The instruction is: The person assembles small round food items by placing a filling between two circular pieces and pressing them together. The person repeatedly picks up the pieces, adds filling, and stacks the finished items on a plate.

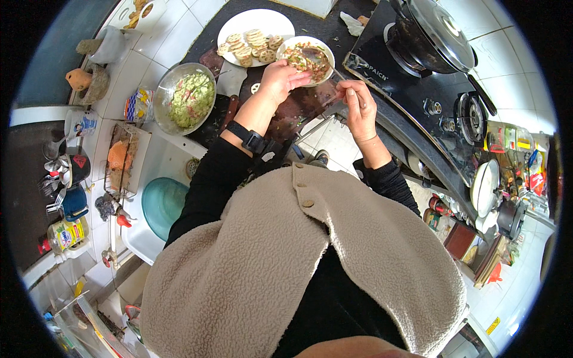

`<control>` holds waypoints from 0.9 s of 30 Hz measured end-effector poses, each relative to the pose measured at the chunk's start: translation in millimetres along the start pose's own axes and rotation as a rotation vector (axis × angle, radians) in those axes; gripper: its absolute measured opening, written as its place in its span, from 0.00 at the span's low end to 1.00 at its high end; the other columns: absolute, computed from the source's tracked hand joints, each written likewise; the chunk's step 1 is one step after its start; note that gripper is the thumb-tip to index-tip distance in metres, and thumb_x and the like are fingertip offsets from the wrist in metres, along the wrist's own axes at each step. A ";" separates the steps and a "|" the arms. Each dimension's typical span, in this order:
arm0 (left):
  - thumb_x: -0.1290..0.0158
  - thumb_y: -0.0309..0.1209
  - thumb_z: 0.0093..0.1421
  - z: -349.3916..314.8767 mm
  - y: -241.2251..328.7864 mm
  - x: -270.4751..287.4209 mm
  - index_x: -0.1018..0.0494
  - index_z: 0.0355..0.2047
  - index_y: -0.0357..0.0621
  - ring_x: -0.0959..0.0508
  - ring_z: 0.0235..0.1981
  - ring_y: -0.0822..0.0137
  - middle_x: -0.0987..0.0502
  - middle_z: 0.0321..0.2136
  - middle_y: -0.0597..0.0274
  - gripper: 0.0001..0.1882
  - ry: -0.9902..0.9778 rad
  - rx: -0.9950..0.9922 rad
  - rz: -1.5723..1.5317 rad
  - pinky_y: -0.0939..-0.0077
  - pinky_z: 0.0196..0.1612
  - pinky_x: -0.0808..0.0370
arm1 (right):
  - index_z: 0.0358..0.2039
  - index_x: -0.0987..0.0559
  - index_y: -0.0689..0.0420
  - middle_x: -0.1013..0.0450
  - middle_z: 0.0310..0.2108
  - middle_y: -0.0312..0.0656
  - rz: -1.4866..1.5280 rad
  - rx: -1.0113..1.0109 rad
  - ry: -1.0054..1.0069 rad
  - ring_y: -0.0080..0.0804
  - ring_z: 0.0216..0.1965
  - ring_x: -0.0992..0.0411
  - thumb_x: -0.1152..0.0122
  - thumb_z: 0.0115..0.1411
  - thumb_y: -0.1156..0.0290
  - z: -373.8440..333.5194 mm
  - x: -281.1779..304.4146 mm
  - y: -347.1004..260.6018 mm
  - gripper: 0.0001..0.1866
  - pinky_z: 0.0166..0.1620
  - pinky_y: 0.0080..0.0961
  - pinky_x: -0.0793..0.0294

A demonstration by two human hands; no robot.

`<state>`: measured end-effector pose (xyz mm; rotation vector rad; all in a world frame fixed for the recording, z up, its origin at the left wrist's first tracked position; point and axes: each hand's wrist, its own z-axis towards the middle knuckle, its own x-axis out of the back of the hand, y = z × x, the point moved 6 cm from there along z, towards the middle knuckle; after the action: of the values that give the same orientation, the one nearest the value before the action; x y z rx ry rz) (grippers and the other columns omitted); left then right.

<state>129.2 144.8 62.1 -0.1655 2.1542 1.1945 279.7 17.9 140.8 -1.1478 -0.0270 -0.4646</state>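
My left hand (283, 81) is at the near left rim of a white bowl (329, 75) of chopped reddish-green mixture (319, 67). Its fingers hold what looks like a lotus root slice (296, 61) over the bowl. My right hand (360, 110), to the right of the bowl, pinches the thin handle of a spoon (338, 73) whose head reaches into the mixture. Behind my left hand, a white oval plate (238, 22) carries several lotus root slices (256, 43). A knife (231, 110) with a brown handle lies left of my left wrist.
A metal bowl (160, 113) of shredded green vegetable stands at left, beyond a sink with a teal basin (163, 206). A wet brown board (290, 122) lies under my hands. On the right, a gas stove (412, 95) bears a lidded pot (439, 39).
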 end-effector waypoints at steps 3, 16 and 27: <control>0.58 0.16 0.57 -1.0 -3.5 -4.8 0.36 0.43 0.28 0.23 0.42 0.45 0.27 0.40 0.42 0.13 -0.005 -0.020 0.128 0.51 0.45 0.23 | 0.40 0.26 0.61 0.28 0.32 0.37 0.125 -0.126 -0.013 0.22 0.31 0.31 0.57 0.66 0.72 -6.2 0.2 1.2 0.10 0.35 0.17 0.33; 0.61 0.16 0.57 -5.9 -3.8 3.7 0.39 0.46 0.25 0.21 0.39 0.46 0.27 0.39 0.41 0.15 0.063 -0.053 0.247 0.57 0.40 0.20 | 0.37 0.27 0.60 0.26 0.28 0.40 0.516 -0.461 0.127 0.25 0.26 0.29 0.57 0.65 0.66 15.8 1.3 27.1 0.12 0.30 0.19 0.31; 0.58 0.20 0.58 -12.3 -1.5 6.6 0.37 0.44 0.29 0.22 0.40 0.43 0.27 0.39 0.38 0.13 -0.008 -0.001 0.095 0.55 0.41 0.21 | 0.38 0.28 0.60 0.25 0.29 0.43 0.577 -0.472 0.089 0.29 0.27 0.28 0.58 0.66 0.65 20.6 3.9 30.5 0.13 0.31 0.23 0.30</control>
<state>118.7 135.5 61.6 -0.0594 2.1752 1.2477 298.8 44.7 123.9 -1.5219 0.5035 0.0014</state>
